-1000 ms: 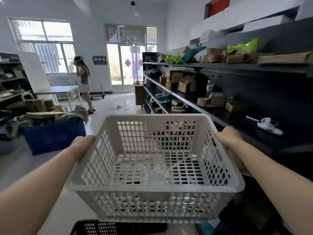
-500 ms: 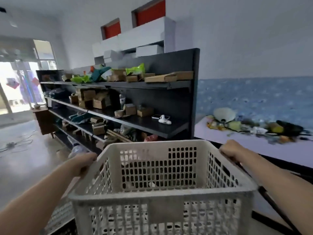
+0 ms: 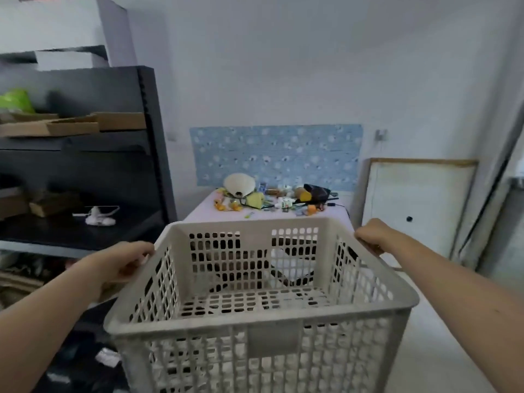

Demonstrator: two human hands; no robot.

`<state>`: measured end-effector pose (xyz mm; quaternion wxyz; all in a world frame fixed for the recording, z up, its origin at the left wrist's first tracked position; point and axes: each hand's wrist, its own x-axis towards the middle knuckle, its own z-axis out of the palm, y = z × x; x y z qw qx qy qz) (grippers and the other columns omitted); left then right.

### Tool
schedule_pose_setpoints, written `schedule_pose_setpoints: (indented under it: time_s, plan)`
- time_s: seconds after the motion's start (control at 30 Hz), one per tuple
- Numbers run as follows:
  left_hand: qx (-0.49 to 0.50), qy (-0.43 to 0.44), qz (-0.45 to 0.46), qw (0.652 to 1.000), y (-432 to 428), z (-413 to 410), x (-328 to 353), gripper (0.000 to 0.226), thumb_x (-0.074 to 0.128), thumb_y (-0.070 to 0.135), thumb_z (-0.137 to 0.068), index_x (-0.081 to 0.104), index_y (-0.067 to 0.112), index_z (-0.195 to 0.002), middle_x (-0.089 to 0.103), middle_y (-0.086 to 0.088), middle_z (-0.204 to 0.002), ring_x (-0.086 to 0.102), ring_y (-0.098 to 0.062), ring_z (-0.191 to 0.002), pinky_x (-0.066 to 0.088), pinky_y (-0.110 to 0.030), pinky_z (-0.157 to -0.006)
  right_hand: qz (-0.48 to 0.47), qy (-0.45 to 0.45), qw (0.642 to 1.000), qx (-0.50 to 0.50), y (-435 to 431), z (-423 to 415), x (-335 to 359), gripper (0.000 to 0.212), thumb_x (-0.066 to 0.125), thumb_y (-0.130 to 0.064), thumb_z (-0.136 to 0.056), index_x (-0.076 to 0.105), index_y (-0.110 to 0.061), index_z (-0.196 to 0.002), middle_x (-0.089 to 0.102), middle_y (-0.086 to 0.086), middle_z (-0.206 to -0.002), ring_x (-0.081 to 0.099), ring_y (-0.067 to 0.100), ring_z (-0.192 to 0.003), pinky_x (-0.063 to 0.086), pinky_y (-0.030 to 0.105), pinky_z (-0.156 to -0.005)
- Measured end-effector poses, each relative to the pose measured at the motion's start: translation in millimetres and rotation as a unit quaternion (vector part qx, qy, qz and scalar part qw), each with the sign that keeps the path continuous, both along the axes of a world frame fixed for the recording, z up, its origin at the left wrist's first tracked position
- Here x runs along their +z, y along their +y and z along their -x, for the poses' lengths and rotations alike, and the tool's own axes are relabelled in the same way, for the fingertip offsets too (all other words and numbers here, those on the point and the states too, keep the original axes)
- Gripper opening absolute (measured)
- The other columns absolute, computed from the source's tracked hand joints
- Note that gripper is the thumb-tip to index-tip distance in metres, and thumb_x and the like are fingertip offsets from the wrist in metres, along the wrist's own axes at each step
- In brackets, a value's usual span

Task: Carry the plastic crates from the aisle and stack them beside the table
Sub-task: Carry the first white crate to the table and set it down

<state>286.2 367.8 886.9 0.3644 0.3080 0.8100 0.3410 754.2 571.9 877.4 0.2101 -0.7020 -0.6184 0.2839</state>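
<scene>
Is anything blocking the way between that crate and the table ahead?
Nothing visible does. The white crate, held by the left hand and right hand, faces the table directly; the floor under the crate is hidden.

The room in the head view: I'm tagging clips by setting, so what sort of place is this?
Probably a stockroom or small warehouse. Tall dark metal shelving holds flat brown cardboard boxes, a cluttered white table stands against the wall, and both hands carry an empty white perforated plastic crate.
</scene>
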Motion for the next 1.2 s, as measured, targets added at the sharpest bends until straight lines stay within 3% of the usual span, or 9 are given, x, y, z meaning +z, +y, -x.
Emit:
schedule_pose_setpoints:
  time_s: [0.17, 0.3, 0.43, 0.6, 0.77, 0.87, 1.0, 1.07, 1.2]
  plan:
    - [-0.011, -0.043, 0.006, 0.999, 101, -37, -31, 0.026, 0.057, 0.017, -0.084, 0.041, 0.012, -0.063, 0.032, -0.004, -0.051, 0.027, -0.017, -0.044, 0.030, -0.024, -0.050, 0.010, 0.000, 0.999, -0.033, 71, -52, -23, 0.009, 0.049, -0.004, -0.086, 0.053, 0.003, -0.081, 0.055, 0.019, -0.069, 0.053, 0.026, -0.052, 0.042, 0.027, -0.052]
    - [-0.028, -0.062, 0.044, 0.997, 174, -59, -70, 0.026, 0.054, 0.016, -0.087, 0.038, 0.011, -0.067, 0.027, -0.005, -0.057, 0.025, -0.017, -0.043, 0.029, -0.018, -0.040, 0.050, -0.019, 0.997, -0.061, 119, -77, -69, 0.015, 0.049, -0.004, -0.086, 0.046, -0.001, -0.071, 0.047, 0.015, -0.064, 0.044, 0.025, -0.054, 0.036, 0.029, -0.052]
    - [-0.034, -0.043, 0.067, 0.996, 243, -62, -117, 0.022, 0.057, 0.016, -0.086, 0.043, 0.006, -0.073, 0.034, -0.007, -0.061, 0.030, -0.018, -0.047, 0.032, -0.025, -0.047, 0.083, -0.024, 0.992, -0.097, 167, -79, -127, 0.017, 0.049, -0.003, -0.084, 0.045, -0.003, -0.068, 0.046, 0.016, -0.063, 0.040, 0.023, -0.053, 0.031, 0.027, -0.050]
    - [-0.031, -0.059, 0.085, 0.994, 343, -45, -192, 0.017, 0.050, 0.013, -0.091, 0.044, 0.008, -0.076, 0.034, -0.005, -0.061, 0.028, -0.016, -0.048, 0.032, -0.020, -0.037, 0.123, 0.011, 0.983, -0.139, 239, -60, -203, 0.021, 0.049, -0.002, -0.085, 0.039, -0.008, -0.067, 0.042, 0.010, -0.061, 0.035, 0.019, -0.049, 0.028, 0.025, -0.048]
    - [-0.005, -0.078, 0.178, 0.981, 441, -18, -295, 0.023, 0.047, 0.017, -0.090, 0.041, 0.012, -0.068, 0.035, -0.005, -0.059, 0.030, -0.018, -0.046, 0.027, -0.024, -0.045, 0.207, 0.033, 0.955, -0.211, 299, -29, -300, 0.026, 0.052, -0.003, -0.087, 0.038, -0.010, -0.067, 0.035, 0.008, -0.060, 0.030, 0.019, -0.053, 0.028, 0.029, -0.053]
    - [0.003, -0.067, 0.225, 0.972, 491, -4, -367, 0.020, 0.055, 0.013, -0.089, 0.050, 0.006, -0.071, 0.045, -0.011, -0.064, 0.043, -0.023, -0.051, 0.043, -0.028, -0.052, 0.236, 0.034, 0.938, -0.250, 338, -19, -374, 0.027, 0.049, -0.012, -0.092, 0.042, -0.007, -0.066, 0.044, 0.010, -0.064, 0.039, 0.022, -0.054, 0.038, 0.035, -0.064]
    - [-0.005, -0.061, 0.263, 0.963, 537, 0, -477, 0.028, 0.062, 0.027, -0.090, 0.062, 0.000, -0.091, 0.063, -0.019, -0.090, 0.062, -0.034, -0.083, 0.055, -0.047, -0.083, 0.270, -0.047, 0.934, -0.228, 376, -16, -490, 0.016, 0.043, -0.018, -0.096, 0.057, -0.010, -0.091, 0.067, 0.013, -0.102, 0.064, 0.028, -0.093, 0.044, 0.032, -0.077]
    - [-0.020, -0.026, 0.276, 0.961, 554, 1, -540, 0.031, 0.060, 0.032, -0.091, 0.066, 0.002, -0.092, 0.067, -0.022, -0.098, 0.065, -0.038, -0.094, 0.054, -0.050, -0.090, 0.278, -0.076, 0.931, -0.223, 396, -12, -545, 0.022, 0.039, -0.016, -0.099, 0.056, -0.008, -0.110, 0.066, 0.011, -0.116, 0.063, 0.026, -0.110, 0.047, 0.030, -0.088]
    - [-0.056, 0.027, 0.266, 0.962, 581, -10, -655, 0.029, 0.056, 0.030, -0.094, 0.070, 0.006, -0.084, 0.070, -0.021, -0.088, 0.066, -0.037, -0.085, 0.053, -0.041, -0.082, 0.304, -0.064, 0.907, -0.286, 432, -7, -657, 0.030, 0.042, -0.019, -0.096, 0.059, 0.005, -0.096, 0.063, 0.019, -0.096, 0.061, 0.037, -0.093, 0.048, 0.037, -0.080]
